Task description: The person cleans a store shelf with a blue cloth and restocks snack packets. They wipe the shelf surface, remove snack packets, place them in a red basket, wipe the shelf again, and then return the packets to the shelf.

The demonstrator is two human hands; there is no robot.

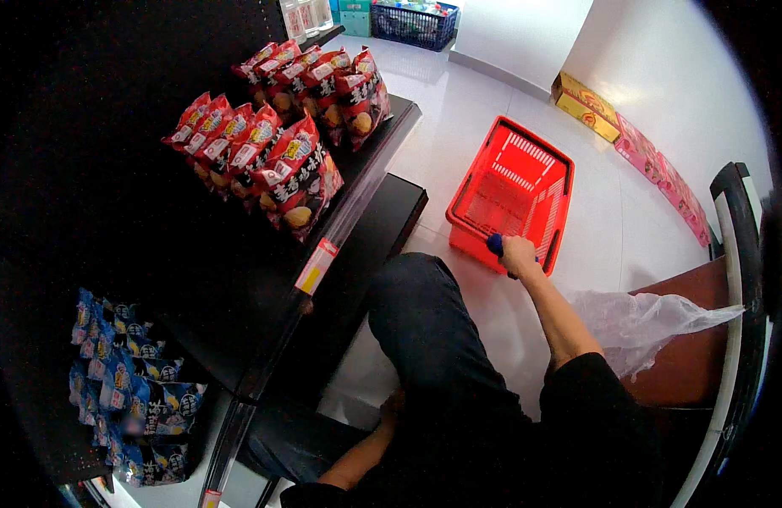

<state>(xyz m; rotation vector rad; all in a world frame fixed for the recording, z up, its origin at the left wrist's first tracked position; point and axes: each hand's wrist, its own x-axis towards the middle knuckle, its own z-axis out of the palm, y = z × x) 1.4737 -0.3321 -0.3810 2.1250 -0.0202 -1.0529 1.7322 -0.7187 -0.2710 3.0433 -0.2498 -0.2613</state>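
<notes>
My right hand [519, 256] is closed around the blue grip [494, 244] on the near rim of a red plastic shopping basket [467, 240]. The basket rests on the tiled floor, and its slotted walls and bottom show. Low beside my bent leg [423, 317] is my left hand [393, 406], dark and partly hidden, so its fingers cannot be made out. To the left, red snack bags [302, 178] stand in two rows on a black shelf [365, 159]. Blue snack bags [156, 406] stand in rows at the lower left.
A price tag [317, 267] sits on the shelf's front rail. A black ledge [391, 203] juts out below. At right, a thin plastic bag [645, 317] hangs from a curved rail [737, 254]. Cartons [584, 106] line the wall; a dark blue crate [410, 28] holds bottles.
</notes>
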